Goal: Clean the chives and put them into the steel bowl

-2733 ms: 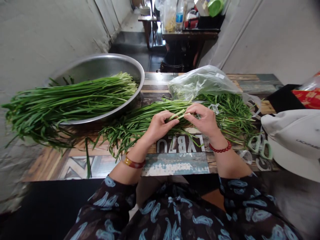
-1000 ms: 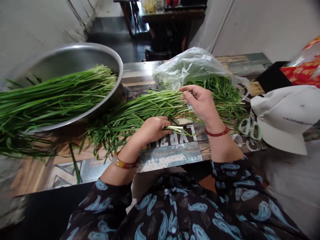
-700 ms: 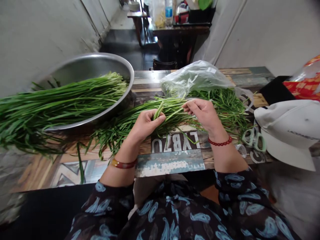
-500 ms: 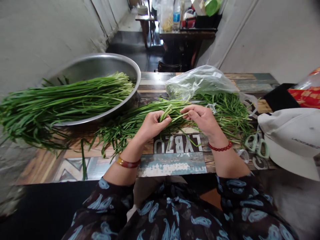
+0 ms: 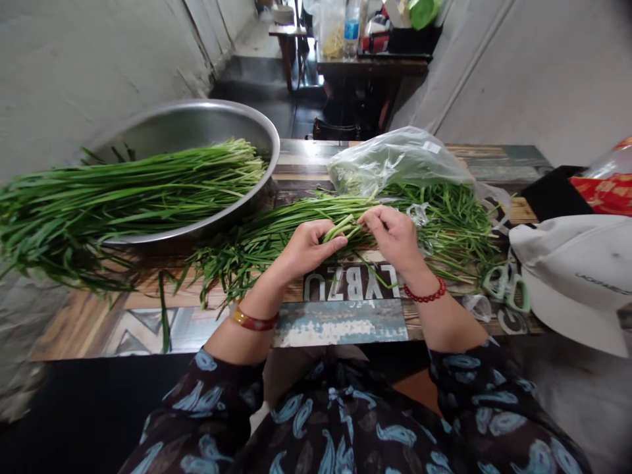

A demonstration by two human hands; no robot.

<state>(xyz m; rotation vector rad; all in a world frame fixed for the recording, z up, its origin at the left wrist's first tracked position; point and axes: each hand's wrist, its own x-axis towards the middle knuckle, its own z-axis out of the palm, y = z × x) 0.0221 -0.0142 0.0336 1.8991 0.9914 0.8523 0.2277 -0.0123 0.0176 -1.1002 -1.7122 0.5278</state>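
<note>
My left hand (image 5: pixel 312 249) is closed round a few green stalks (image 5: pixel 342 227), their pale ends pointing right toward my other hand. My right hand (image 5: pixel 394 238) is pinched at the tips of these stalks; its fingertips partly hide what they grip. Under and behind both hands lies a loose pile of long green stalks (image 5: pixel 266 230) on the patterned table (image 5: pixel 340 324). At the left, a thick bundle of green stalks (image 5: pixel 182 184) rests in a large metal basin (image 5: pixel 197 112), its leaves hanging over the rim.
A clear plastic bag (image 5: pixel 399 161) lies behind more greens (image 5: pixel 459 224). Scissors with pale green handles (image 5: pixel 518 291) and a white cap (image 5: pixel 577 276) are at the right. Beyond them sits a black box (image 5: pixel 553 192). A bottle (image 5: pixel 351 29) stands on the far table.
The stalks in my left hand now tilt further right, and my left hand has shifted slightly right. My right hand has turned a little, its fingertips now close to the stalk ends.
</note>
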